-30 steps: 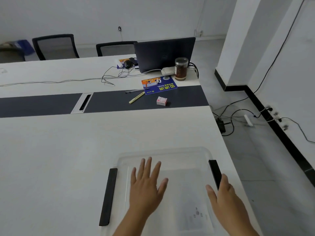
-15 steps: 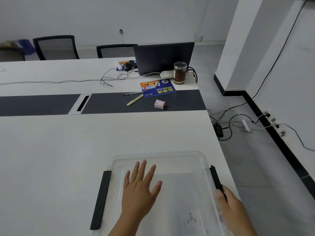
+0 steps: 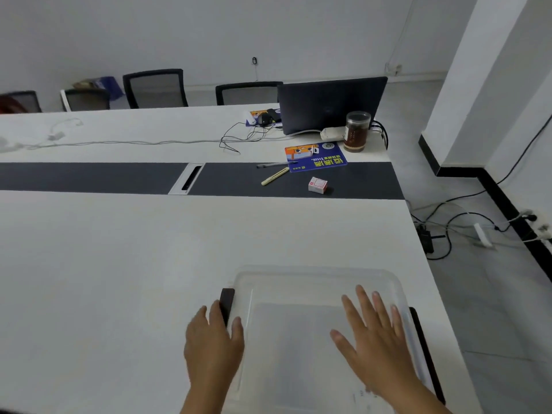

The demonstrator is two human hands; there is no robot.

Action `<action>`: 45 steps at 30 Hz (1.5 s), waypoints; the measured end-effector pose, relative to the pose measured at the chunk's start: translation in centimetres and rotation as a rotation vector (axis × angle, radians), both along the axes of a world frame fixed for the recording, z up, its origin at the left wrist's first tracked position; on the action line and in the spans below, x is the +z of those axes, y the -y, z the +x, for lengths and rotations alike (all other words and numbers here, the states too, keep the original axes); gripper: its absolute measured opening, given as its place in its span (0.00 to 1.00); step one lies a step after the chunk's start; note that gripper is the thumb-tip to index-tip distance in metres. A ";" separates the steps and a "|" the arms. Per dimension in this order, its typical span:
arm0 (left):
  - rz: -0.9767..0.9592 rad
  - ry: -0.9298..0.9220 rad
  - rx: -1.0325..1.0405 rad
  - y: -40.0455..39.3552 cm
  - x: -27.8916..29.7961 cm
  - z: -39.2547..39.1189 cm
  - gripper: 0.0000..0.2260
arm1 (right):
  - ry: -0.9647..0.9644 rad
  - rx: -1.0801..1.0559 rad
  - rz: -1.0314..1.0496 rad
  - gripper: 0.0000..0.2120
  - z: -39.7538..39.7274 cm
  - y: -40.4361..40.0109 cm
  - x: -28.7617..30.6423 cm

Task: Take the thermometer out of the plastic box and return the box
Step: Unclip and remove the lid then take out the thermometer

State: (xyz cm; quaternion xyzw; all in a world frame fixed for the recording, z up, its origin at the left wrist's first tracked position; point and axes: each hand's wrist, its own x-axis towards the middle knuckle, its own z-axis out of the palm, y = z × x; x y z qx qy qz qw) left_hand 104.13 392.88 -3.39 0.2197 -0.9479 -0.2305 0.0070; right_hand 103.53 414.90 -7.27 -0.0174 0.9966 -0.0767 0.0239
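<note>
A clear plastic box with its lid on lies on the white table near the front right edge. It has a black latch on the left and one on the right. My left hand lies over the left latch, fingers curled on it and thumb on the lid's edge. My right hand rests flat on the lid with its fingers spread. No thermometer shows through the cloudy lid.
Across the dark centre strip lie a yellow pen, a small red-and-white carton and a blue booklet. Behind them stand a laptop and a brown jar. The table's right edge runs just beside the box; cables cover the floor beyond.
My left hand left the lid and went to the left latch. My right hand left the right latch and now lies flat on the lid. The view shifted left.
</note>
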 end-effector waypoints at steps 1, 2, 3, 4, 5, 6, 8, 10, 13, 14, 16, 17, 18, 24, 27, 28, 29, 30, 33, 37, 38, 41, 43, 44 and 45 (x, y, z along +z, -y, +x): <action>0.022 0.120 0.035 0.2 -0.1 0.1 0.19 | 0.014 0.011 -0.001 0.30 0.0 0.0 0.1; 0.023 0.182 0.036 0.3 -0.5 0.2 0.17 | 0.028 0.012 -0.007 0.31 0.0 -0.1 0.4; 0.009 0.194 0.016 0.2 -0.6 0.2 0.16 | 0.030 0.012 -0.017 0.31 -0.1 -0.1 0.5; -0.011 0.154 -0.007 0.2 -0.7 0.1 0.14 | 0.039 0.016 -0.031 0.32 -0.2 0.0 0.6; -0.025 0.111 -0.026 0.3 -0.6 0.0 0.12 | 0.058 0.023 -0.042 0.32 -0.3 0.1 0.7; -0.033 0.088 -0.045 0.6 -0.3 0.0 0.10 | 0.080 0.031 -0.047 0.32 -0.3 0.1 0.9; -0.045 0.074 -0.066 1.2 -0.1 0.1 0.10 | 0.096 0.052 -0.058 0.32 -0.4 0.2 0.9; -0.049 0.059 -0.068 1.5 -0.4 0.1 0.09 | 0.089 0.058 -0.065 0.32 -0.5 0.2 1.0; -0.014 0.047 -0.079 1.7 -0.7 0.1 0.08 | 0.124 0.067 -0.082 0.32 -0.5 0.1 1.0; 0.047 0.050 -0.070 1.9 -0.7 0.1 0.07 | 0.133 0.074 -0.085 0.32 -0.4 0.1 1.1; 0.195 0.057 -0.042 2.5 -0.7 0.2 0.10 | 0.115 0.093 -0.079 0.32 -0.3 0.1 1.0; 0.249 0.062 -0.033 2.6 -0.6 0.3 0.10 | 0.093 0.086 -0.073 0.32 -0.3 0.1 0.9; 0.310 0.060 -0.013 2.7 -0.5 0.3 0.09 | 0.070 0.062 -0.055 0.32 -0.4 0.1 0.8; 0.219 0.024 0.139 2.6 0.0 0.3 0.23 | -0.210 0.025 -0.164 0.32 -0.3 -0.9 0.8; 0.069 -0.080 0.105 1.7 0.3 1.5 0.24 | -0.389 -0.086 -0.376 0.33 0.5 -2.7 1.7; 0.061 -0.070 0.057 1.5 0.0 1.9 0.23 | -0.383 -0.126 -0.368 0.33 1.1 -3.4 1.6; 0.037 -0.054 0.003 1.3 -0.5 2.4 0.23 | -0.321 -0.160 -0.333 0.32 1.8 -4.1 1.6; 0.019 -0.058 -0.028 1.1 -1.1 2.8 0.21 | -0.224 -0.189 -0.295 0.30 2.2 -4.7 1.8; 0.081 -0.100 0.045 1.1 -1.4 2.4 0.10 | 0.120 -0.285 -0.245 0.21 2.3 -5.5 3.2; 0.228 -0.157 0.107 2.0 -1.1 2.1 0.09 | 0.177 -0.335 -0.250 0.14 2.4 -4.8 3.5; 0.245 -0.165 0.108 2.0 -0.9 2.2 0.10 | 0.181 -0.350 -0.233 0.14 2.8 -4.8 3.4; 0.302 -0.238 0.087 1.9 -0.2 2.8 0.16 | 0.190 -0.368 -0.327 0.31 3.0 -5.2 3.6; 0.377 -0.268 0.099 2.9 0.6 2.9 0.16 | 0.045 -0.386 -0.315 0.37 2.4 -3.7 5.8; 0.398 -0.269 0.111 3.8 0.7 2.8 0.17 | -0.030 -0.385 -0.306 0.34 2.1 -2.3 7.0; 0.410 -0.265 0.120 4.9 1.0 2.7 0.20 | -0.064 -0.389 -0.298 0.31 1.8 -0.7 8.0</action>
